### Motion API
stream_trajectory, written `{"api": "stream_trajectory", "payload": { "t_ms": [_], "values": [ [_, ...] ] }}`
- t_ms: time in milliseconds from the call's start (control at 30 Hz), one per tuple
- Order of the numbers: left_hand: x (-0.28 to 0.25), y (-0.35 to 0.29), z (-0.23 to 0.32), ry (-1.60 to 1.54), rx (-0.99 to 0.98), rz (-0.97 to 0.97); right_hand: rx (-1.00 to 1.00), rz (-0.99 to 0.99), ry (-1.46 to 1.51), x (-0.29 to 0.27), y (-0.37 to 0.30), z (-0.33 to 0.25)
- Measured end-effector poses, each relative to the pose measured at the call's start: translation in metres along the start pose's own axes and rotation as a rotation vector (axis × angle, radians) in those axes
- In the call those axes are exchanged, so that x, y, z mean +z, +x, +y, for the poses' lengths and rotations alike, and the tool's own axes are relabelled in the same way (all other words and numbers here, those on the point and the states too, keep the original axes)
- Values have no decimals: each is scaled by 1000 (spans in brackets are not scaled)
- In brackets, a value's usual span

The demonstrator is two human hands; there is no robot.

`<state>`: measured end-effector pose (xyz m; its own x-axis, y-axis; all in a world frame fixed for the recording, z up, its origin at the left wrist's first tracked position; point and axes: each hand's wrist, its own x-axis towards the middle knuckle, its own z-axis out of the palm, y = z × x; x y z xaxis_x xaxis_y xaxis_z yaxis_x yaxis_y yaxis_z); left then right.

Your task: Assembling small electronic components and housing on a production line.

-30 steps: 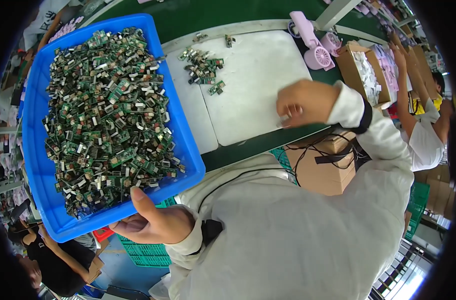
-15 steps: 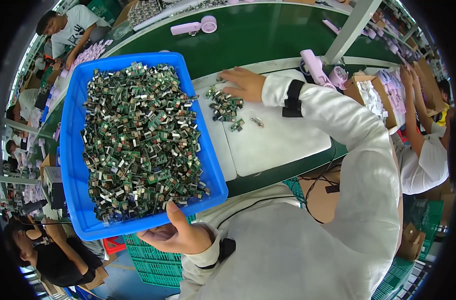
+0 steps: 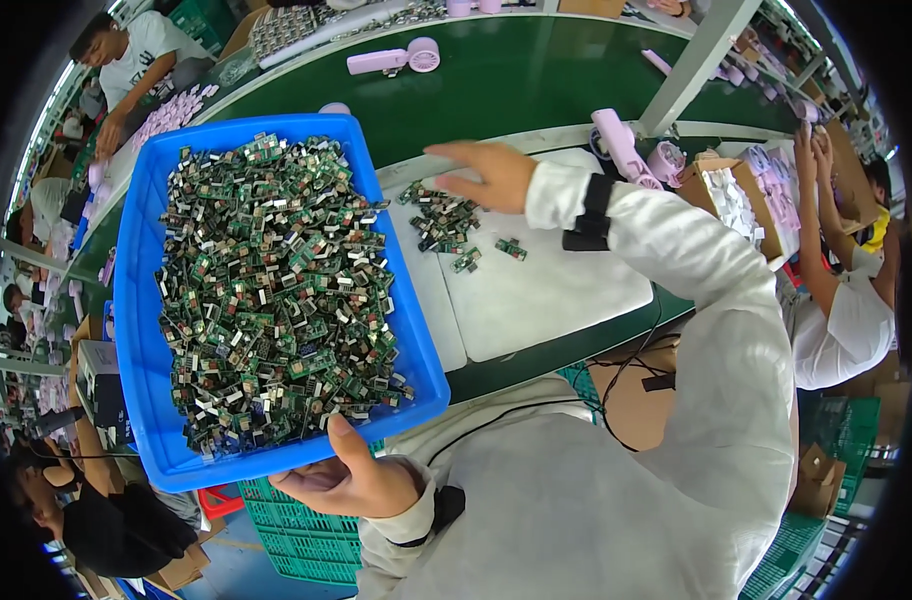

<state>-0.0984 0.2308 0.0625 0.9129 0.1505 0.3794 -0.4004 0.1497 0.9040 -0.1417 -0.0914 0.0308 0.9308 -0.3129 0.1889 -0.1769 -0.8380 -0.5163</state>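
My left hand (image 3: 361, 482) holds the near edge of a blue plastic tray (image 3: 432, 375), thumb over the rim and fingers mostly hidden underneath. The tray is heaped with small green circuit boards (image 3: 286, 300) that carry silvery metal connectors. Beyond the tray's right side, my right hand (image 3: 498, 178) is open, fingers stretched out and apparently empty, at the far edge of a small pile of similar boards (image 3: 441, 218). That pile lies on a white pad (image 3: 551, 305). Two loose boards rest just nearer than it, one a little apart to the right (image 3: 511, 248).
A pink handheld fan (image 3: 396, 58) lies on the green work surface (image 3: 516, 75) beyond the tray. At right are another pink fan (image 3: 621, 145), a grey post (image 3: 698, 65) and a carton of white parts (image 3: 731, 200). Dark cables (image 3: 626, 395) hang below the pad. Co-workers sit on both sides.
My right hand has shifted slightly, its fingers extending further left above the pile. The loose board at the right now shows its green face. My left hand keeps its hold on the tray.
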Motion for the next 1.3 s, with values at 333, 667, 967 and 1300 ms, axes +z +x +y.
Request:
{"api": "stream_trajectory", "payload": {
  "t_ms": [333,667,967,1300],
  "values": [
    [5,-2,7,0,13,8,-87,8,-15,10,5,-13],
    [-1,-2,2,36,-36,-2,-113,-272,37,15,-15,-47],
    [-6,1,-4,40,-23,37,226,204,-512,-91,-96,-41],
    [-7,0,-2,39,-73,-23,714,160,-822,-88,-170,18]
  ]
}}
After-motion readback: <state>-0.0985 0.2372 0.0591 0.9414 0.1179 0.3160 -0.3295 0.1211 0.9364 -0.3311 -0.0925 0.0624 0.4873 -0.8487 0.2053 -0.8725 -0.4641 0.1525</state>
